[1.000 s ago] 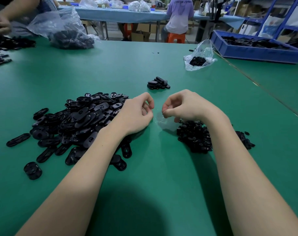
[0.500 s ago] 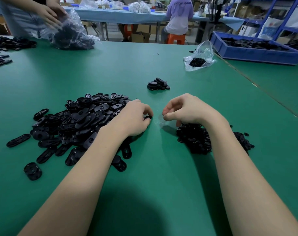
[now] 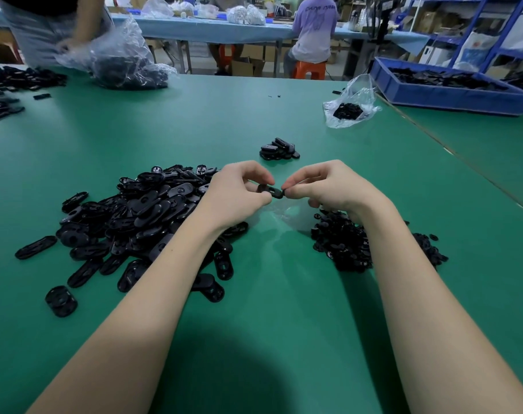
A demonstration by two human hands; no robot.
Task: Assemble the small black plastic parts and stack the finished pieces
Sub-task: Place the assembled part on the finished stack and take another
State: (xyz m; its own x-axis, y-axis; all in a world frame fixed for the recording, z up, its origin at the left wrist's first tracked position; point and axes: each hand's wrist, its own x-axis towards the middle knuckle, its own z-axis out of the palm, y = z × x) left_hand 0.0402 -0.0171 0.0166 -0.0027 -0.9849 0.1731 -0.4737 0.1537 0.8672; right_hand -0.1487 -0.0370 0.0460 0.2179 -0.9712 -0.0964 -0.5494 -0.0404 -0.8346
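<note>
1. My left hand (image 3: 239, 194) pinched one end of a black oval piece (image 3: 269, 191) just above the green table (image 3: 194, 121).
2. My right hand (image 3: 329, 186) pinched its other end.
3. A heap of oval pieces (image 3: 128, 216) lay to my left, a heap of small bits (image 3: 343, 246) under my right wrist.
4. The finished stack (image 3: 279, 149) sat just beyond my hands.

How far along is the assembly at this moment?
Early. Done: only a small stack of finished pieces. In hand: left hand and right hand pinch one black part between them. Left: the large oval-part pile and the small-part pile.
</note>
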